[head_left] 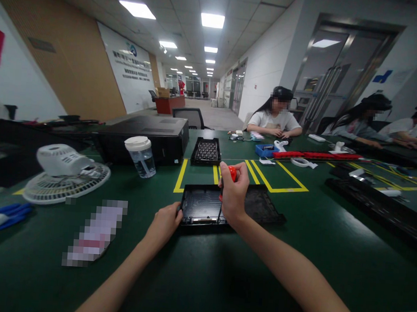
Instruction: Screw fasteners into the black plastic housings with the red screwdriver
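A shallow black panel (202, 203) with raised edges lies on the green table in front of me. At its left edge, my left hand (165, 223) is closed, with the fingers gripping the rim. My right hand (233, 190) is wrapped round the red handle of a screwdriver (232, 172), held upright. Its dark shaft points down to the near edge of the panel, beside a thin metallic strip (205, 220). The tip is too small to make out. Part of the panel's right half is hidden behind my right hand and forearm.
Behind the panel stands a black tray (206, 151). To the left are a lidded cup (142, 159), a white fan (67, 178), a large black case (146, 131) and blue gloves (12, 215). A blue bin (265, 150) and long black parts lie right. People sit across the table.
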`<action>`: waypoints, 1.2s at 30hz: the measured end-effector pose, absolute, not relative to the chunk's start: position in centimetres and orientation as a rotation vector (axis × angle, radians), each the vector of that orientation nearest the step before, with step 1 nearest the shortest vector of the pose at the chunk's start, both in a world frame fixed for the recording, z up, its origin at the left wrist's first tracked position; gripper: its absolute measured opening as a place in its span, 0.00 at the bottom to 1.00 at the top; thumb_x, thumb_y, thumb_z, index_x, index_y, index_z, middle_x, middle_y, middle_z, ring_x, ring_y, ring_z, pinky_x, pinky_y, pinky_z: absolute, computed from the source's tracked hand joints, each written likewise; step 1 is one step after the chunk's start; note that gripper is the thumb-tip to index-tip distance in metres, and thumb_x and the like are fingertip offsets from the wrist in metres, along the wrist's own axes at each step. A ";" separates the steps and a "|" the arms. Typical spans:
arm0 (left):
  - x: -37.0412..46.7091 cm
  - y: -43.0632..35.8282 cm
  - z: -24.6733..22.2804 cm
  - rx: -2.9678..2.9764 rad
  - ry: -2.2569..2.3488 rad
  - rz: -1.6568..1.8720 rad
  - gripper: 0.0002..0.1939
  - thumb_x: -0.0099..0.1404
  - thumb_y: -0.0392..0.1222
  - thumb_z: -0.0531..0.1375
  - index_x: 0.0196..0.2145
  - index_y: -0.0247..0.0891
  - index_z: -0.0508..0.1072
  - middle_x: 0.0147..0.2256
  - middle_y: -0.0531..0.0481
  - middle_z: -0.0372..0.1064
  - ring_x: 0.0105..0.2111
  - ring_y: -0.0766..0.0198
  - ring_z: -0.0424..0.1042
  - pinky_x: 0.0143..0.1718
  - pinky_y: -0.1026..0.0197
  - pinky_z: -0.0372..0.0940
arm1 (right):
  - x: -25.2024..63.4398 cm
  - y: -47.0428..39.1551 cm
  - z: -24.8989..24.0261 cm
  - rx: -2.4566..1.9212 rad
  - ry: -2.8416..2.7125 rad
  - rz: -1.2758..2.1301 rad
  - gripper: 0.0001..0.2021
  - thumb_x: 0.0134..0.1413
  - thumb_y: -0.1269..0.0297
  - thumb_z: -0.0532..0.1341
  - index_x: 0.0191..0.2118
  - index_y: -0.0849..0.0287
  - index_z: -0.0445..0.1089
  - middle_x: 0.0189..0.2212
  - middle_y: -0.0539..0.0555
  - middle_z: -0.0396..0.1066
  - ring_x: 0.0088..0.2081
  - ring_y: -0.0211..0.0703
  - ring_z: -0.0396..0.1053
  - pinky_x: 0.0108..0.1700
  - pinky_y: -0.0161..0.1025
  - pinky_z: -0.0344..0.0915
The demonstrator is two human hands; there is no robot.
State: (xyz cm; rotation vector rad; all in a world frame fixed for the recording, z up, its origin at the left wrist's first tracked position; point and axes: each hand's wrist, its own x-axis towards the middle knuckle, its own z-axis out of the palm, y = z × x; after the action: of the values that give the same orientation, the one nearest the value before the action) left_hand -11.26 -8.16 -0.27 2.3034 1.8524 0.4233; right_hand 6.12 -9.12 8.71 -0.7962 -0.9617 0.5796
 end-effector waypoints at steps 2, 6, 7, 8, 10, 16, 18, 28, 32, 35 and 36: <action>-11.2 -8.2 -0.2 2.300 1.860 0.420 0.16 0.64 0.40 0.48 0.47 0.35 0.67 0.38 0.44 0.73 0.38 0.60 0.72 0.40 0.62 0.63 | 6.2 -9.1 8.7 -0.805 -0.959 0.571 0.14 0.50 0.57 0.60 0.27 0.57 0.53 0.19 0.42 0.51 0.19 0.29 0.54 0.22 0.28 0.56; -11.1 -8.3 -0.1 2.289 1.854 0.422 0.16 0.64 0.40 0.48 0.48 0.36 0.67 0.38 0.44 0.73 0.38 0.60 0.72 0.40 0.62 0.63 | 6.4 -9.0 8.7 -0.808 -0.962 0.570 0.14 0.50 0.57 0.60 0.27 0.57 0.52 0.19 0.42 0.52 0.18 0.28 0.55 0.21 0.28 0.56; -11.1 -8.3 -0.1 2.292 1.851 0.420 0.16 0.64 0.40 0.48 0.47 0.35 0.67 0.38 0.44 0.73 0.38 0.60 0.72 0.40 0.62 0.63 | 6.5 -9.0 8.7 -0.805 -0.967 0.573 0.14 0.50 0.57 0.60 0.27 0.57 0.52 0.19 0.42 0.52 0.18 0.28 0.55 0.21 0.27 0.56; -11.1 -8.3 -0.1 2.297 1.849 0.418 0.16 0.64 0.40 0.48 0.47 0.35 0.67 0.39 0.44 0.73 0.39 0.60 0.72 0.41 0.62 0.63 | 6.5 -9.0 8.8 -0.801 -0.971 0.577 0.14 0.50 0.57 0.60 0.27 0.57 0.52 0.19 0.42 0.52 0.18 0.28 0.55 0.20 0.27 0.55; -11.1 -8.2 -0.1 2.308 1.857 0.416 0.16 0.64 0.40 0.48 0.47 0.35 0.67 0.39 0.44 0.73 0.39 0.59 0.72 0.41 0.61 0.63 | 6.5 -9.1 8.8 -0.792 -0.991 0.591 0.14 0.50 0.57 0.60 0.28 0.57 0.52 0.19 0.42 0.52 0.17 0.28 0.55 0.19 0.27 0.56; -11.1 -8.3 0.0 2.295 1.854 0.434 0.17 0.64 0.40 0.48 0.48 0.34 0.66 0.38 0.43 0.73 0.39 0.60 0.72 0.41 0.61 0.63 | 6.6 -9.4 9.1 -0.812 -1.092 0.600 0.12 0.49 0.59 0.60 0.28 0.58 0.56 0.23 0.44 0.61 0.22 0.30 0.63 0.26 0.30 0.65; -11.1 -8.4 0.1 2.290 1.857 0.426 0.17 0.64 0.39 0.48 0.47 0.34 0.67 0.38 0.43 0.73 0.39 0.60 0.72 0.41 0.61 0.63 | 6.7 -9.6 9.4 -0.816 -1.134 0.598 0.12 0.48 0.60 0.61 0.27 0.59 0.57 0.26 0.46 0.64 0.24 0.31 0.65 0.29 0.31 0.67; -11.3 -8.2 0.0 2.295 1.870 0.414 0.16 0.64 0.40 0.48 0.48 0.35 0.66 0.38 0.44 0.73 0.39 0.60 0.72 0.40 0.62 0.62 | 7.9 -8.4 9.9 -0.754 -1.208 0.836 0.08 0.49 0.64 0.57 0.27 0.59 0.56 0.30 0.50 0.72 0.20 0.32 0.68 0.23 0.32 0.68; -11.3 -8.3 0.0 2.292 1.857 0.420 0.17 0.64 0.39 0.48 0.48 0.35 0.66 0.38 0.43 0.73 0.38 0.60 0.72 0.40 0.61 0.62 | 8.9 -7.5 10.2 -0.753 -1.300 0.873 0.08 0.48 0.61 0.59 0.28 0.61 0.64 0.30 0.51 0.72 0.25 0.34 0.71 0.28 0.32 0.69; -11.3 -8.4 0.1 2.301 1.858 0.410 0.17 0.64 0.39 0.47 0.48 0.34 0.66 0.39 0.42 0.72 0.38 0.59 0.72 0.40 0.60 0.63 | 9.5 -7.0 10.4 -0.652 -1.352 1.028 0.09 0.47 0.59 0.60 0.30 0.60 0.64 0.27 0.49 0.71 0.22 0.33 0.69 0.25 0.33 0.68; -11.2 -8.4 0.1 2.307 1.858 0.404 0.17 0.64 0.39 0.47 0.48 0.33 0.66 0.39 0.42 0.72 0.38 0.59 0.72 0.40 0.60 0.63 | 9.6 -6.9 10.3 -0.623 -1.354 1.057 0.09 0.47 0.59 0.61 0.29 0.60 0.63 0.25 0.48 0.70 0.19 0.32 0.67 0.22 0.32 0.66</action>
State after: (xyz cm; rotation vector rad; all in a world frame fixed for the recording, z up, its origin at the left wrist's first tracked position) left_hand -11.24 -8.39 0.10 2.3074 1.8578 0.4045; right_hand 9.63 -6.91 10.33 -0.6226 -1.3539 1.0568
